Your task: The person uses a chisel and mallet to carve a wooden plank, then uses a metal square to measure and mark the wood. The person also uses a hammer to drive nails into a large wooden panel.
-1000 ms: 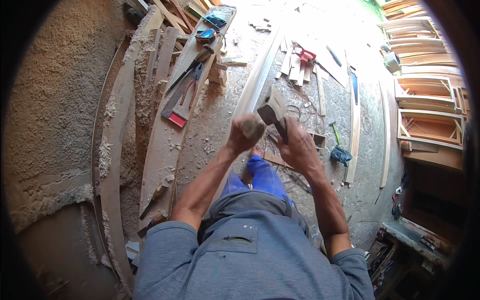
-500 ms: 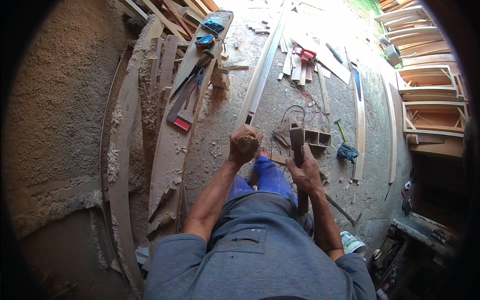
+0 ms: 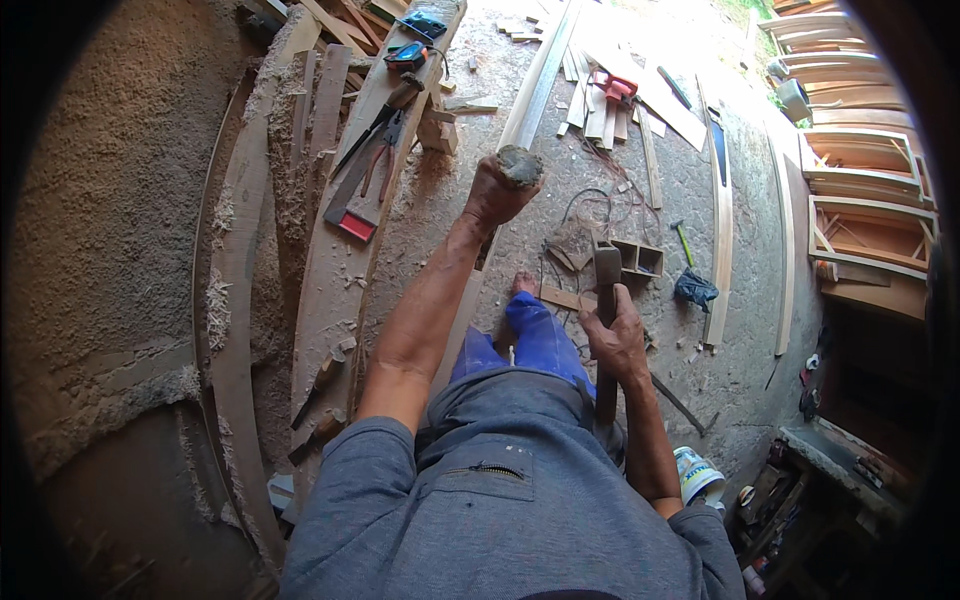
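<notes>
My left hand (image 3: 490,200) is closed round a thick tool handle (image 3: 518,166), seen end-on with a worn, rough top; the rest of that tool is hidden below the fist. It is held over a long pale timber beam (image 3: 545,70) with a dark slot near the hand. To the right and lower, my right hand (image 3: 620,335) grips a hammer (image 3: 607,270) by its dark handle, the blocky head upward. My bare foot (image 3: 524,283) shows beside the beam, on the concrete floor.
A plank bench (image 3: 335,300) on the left carries pliers (image 3: 380,165), a tape measure (image 3: 408,57) and other tools, beside a rough wall. A red power tool (image 3: 618,85), wood strips, cables and a wooden box (image 3: 637,258) lie on the floor. Wooden frames (image 3: 865,230) are stacked right.
My left hand has moved up and slightly forward along the beam with the handle. The hammer in my right hand has dropped and turned upright, lower beside my right leg.
</notes>
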The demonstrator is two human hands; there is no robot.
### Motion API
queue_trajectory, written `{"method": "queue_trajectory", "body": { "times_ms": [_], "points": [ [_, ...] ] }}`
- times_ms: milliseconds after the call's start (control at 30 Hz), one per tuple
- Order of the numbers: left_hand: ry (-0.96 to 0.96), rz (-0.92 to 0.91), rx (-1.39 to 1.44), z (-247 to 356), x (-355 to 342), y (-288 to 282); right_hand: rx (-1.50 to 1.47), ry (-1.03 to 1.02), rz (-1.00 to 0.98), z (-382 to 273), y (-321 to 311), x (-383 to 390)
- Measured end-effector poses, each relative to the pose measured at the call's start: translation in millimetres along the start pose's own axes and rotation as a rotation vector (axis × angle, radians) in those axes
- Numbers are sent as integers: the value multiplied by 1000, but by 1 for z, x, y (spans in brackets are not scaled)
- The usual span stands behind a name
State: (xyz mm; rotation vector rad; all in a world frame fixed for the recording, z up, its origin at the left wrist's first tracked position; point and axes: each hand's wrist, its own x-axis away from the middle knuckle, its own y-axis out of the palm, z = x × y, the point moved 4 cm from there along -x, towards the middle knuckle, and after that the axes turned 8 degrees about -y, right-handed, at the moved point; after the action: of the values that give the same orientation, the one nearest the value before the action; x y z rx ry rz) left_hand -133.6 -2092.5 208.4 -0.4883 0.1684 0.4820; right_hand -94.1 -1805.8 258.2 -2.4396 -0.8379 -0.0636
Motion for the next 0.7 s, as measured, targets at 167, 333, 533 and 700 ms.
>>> {"method": "queue_trajectory", "body": {
  "times_ms": [167, 333, 533, 700],
  "points": [
    [82, 54, -81, -4, 1, 1, -10, -43, -11, -1, 2, -9],
    [52, 73, -64, -3, -2, 4, 107, -179, -41, -24, -3, -29],
    [31, 61, -101, -6, -2, -1, 197, -532, 256, -152, -43, -62],
    [-107, 47, 184, -5, 15, 3, 593, -585, -9, -129, -1, -89]
  ]
}}
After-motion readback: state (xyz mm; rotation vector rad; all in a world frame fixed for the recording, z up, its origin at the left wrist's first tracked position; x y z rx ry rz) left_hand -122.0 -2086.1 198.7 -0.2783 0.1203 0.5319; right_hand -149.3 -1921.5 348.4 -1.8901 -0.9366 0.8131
